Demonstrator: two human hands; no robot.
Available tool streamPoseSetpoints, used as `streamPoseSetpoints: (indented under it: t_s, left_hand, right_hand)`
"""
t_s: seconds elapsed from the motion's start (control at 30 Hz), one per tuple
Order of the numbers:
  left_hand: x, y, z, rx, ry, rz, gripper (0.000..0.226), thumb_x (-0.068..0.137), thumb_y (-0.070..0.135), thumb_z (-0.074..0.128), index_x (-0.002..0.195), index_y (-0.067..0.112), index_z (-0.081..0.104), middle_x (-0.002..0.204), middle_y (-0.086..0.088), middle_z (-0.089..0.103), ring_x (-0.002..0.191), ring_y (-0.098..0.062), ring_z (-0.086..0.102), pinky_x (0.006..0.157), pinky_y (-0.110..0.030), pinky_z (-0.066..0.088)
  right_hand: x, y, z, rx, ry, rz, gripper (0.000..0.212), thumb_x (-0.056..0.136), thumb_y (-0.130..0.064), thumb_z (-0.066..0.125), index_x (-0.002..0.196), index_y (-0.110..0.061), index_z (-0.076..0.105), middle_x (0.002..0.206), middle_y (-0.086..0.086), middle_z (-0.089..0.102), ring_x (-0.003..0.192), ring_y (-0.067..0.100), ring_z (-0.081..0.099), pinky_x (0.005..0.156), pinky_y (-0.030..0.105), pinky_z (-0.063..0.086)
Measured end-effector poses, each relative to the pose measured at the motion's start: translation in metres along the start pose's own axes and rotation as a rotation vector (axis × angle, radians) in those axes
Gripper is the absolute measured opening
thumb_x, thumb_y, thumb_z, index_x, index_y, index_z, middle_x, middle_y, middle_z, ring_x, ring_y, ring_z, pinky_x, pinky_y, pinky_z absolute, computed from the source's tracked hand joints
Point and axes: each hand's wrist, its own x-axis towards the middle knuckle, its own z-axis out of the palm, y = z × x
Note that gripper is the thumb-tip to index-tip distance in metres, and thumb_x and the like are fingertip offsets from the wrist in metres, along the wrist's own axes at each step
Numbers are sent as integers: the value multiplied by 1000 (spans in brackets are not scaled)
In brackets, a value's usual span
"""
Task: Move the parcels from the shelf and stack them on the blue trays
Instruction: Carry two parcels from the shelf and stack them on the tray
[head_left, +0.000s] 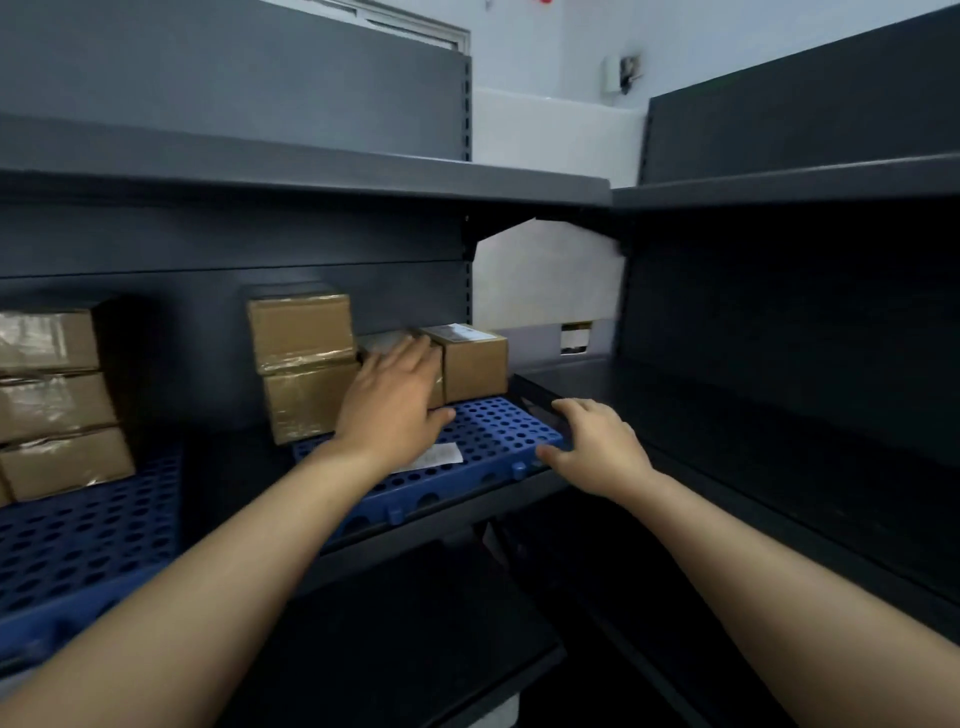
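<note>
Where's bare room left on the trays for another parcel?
Left tray: whole front, ahead of the three-parcel stack. Middle tray: front right strip, between slip and right hand. Its back row is crowded: parcels plus left hand.

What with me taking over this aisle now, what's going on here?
A person is stacking cardboard parcels on a dark shelf. The left hand lies flat on a low parcel on the middle blue tray, between a two-high stack and another parcel. The right hand holds that tray's right corner. A blue tray further left carries a stack of three.
</note>
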Motion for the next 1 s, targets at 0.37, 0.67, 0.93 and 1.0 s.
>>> streamPoseSetpoints:
  t_s: [0.37,0.67,0.93,1.0]
  left_hand:
    - [-26,124,17,87,-191,226,71,92,44,57,148,12,27,156,-5,28,142,-24,27,111,-38,30]
    - [-80,219,14,51,-246,337,75,91,45,56,150,12,22,158,-5,25,144,-23,23,114,-38,24]
    - [-117,291,-3,-28,-216,495,74,92,45,54,150,13,23,157,-4,27,145,-21,23,115,-37,25]
    - [-121,306,-9,-50,-200,545,74,93,45,54,151,12,22,157,-4,27,145,-21,22,116,-36,26]
  right_hand:
    - [-106,72,-58,-194,-56,134,67,88,-49,58,145,-23,34,148,6,39,138,26,33,108,41,32]
    - [-217,127,-100,-258,-79,273,68,89,-48,58,146,-22,33,152,9,34,143,28,25,113,43,26]
    - [-307,153,-133,-306,-59,422,70,89,-49,58,147,-21,31,152,10,34,142,29,27,113,43,28]
    - [-327,157,-143,-319,-41,465,69,89,-48,58,147,-21,32,152,10,35,141,28,28,112,43,29]
